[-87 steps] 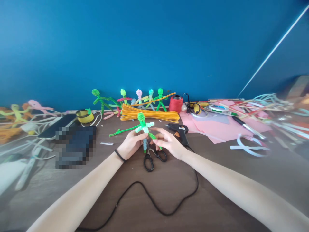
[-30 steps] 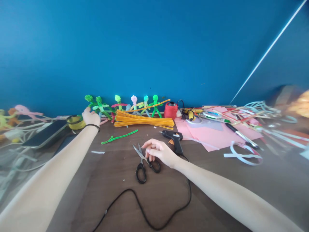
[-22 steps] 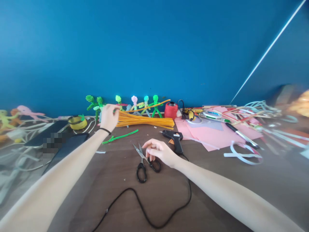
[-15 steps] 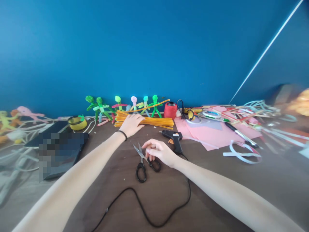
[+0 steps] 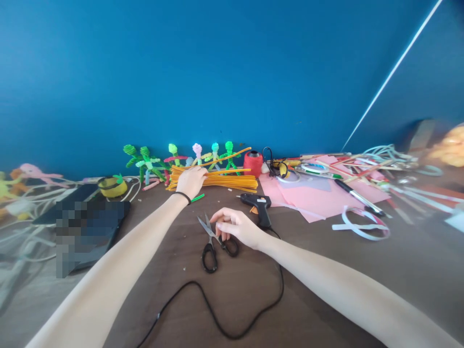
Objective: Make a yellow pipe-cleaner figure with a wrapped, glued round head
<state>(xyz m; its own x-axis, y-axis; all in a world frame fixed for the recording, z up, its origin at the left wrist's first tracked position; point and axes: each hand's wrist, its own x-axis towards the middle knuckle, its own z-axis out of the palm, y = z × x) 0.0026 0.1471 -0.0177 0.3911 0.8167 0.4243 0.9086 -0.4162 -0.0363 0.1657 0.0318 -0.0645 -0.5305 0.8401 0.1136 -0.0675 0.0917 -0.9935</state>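
Note:
My left hand [image 5: 191, 181], with a black band at its wrist, reaches to the back of the table, its fingers closed on a bundle of yellow-orange pipe cleaners [image 5: 232, 182]. Some stems stick up above the rest. A short green strip [image 5: 198, 197] lies beside that wrist. Loosely curled and holding nothing visible, my right hand [image 5: 237, 227] rests over the scissors [image 5: 209, 257], partly covering one handle. The scissors have black handles, and their blades are apart. Just right of them lies a black glue gun [image 5: 258, 203] with its cable [image 5: 217, 316] looping toward me.
Pipe-cleaner figures [image 5: 145, 162] stand against the blue wall. Behind the glue gun sits a red spool [image 5: 253, 164]. Pink sheets [image 5: 300, 195], a marker [image 5: 358, 198] and a curled white strip [image 5: 360, 227] lie right. Left are a dark tablet-like device [image 5: 97, 232], yellow tape [image 5: 112, 186] and pale cables.
My left hand has curled its fingers more over the pipe cleaners, and one stem now sits slightly raised. The green strip has come into sight by the wrist. My right hand keeps its place.

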